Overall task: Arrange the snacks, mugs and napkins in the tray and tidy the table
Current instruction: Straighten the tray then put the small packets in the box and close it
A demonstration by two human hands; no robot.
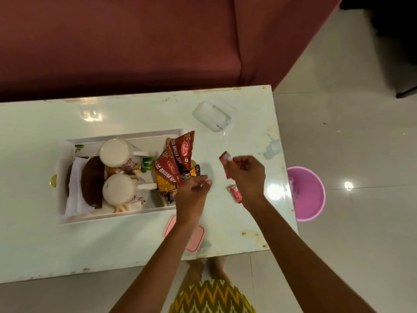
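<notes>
A white tray (67,177) on the table holds two white mugs (116,152) (119,188), white napkins (76,197) under a dark brown piece, and red snack packets (178,154) at its right end. My right hand (247,175) pinches a small red wrapper (226,164) above the table, right of the tray. A second small red wrapper (235,193) lies on the table just below that hand. My left hand (194,188) hovers at the tray's right end beside the packets, fingers loosely curled, holding nothing that I can see.
A clear plastic box (212,116) lies at the back right of the table (135,240). Its pink lid (196,240) sits near the front edge, partly under my left arm. A pink bin (306,195) stands on the floor right of the table. A maroon sofa (135,41) is behind.
</notes>
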